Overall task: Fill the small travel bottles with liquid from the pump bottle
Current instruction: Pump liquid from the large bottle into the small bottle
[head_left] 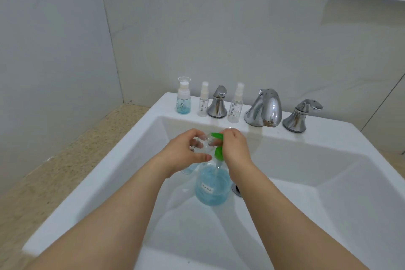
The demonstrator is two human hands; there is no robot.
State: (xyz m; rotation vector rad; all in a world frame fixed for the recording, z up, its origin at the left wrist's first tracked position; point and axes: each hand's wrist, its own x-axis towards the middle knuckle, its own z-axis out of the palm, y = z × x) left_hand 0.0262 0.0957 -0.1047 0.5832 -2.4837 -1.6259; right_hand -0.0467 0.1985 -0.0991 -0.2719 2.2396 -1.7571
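Pump bottle (211, 186), blue liquid inside, is standing down in the sink (328, 193), right by the drain (237, 189). Left hand (184, 153) has fingers and thumb curled round a small clear bottle (202, 146), held tipped up against the green pump head (218, 153). Right hand (235, 149) sits on that head, fingers curled over it. On the back ledge there's a blue-tinted bottle (183, 99), then one clear spray bottle (203, 101) and another (235, 104) either side of the left handle (218, 104), with the tap (266, 107) further right.
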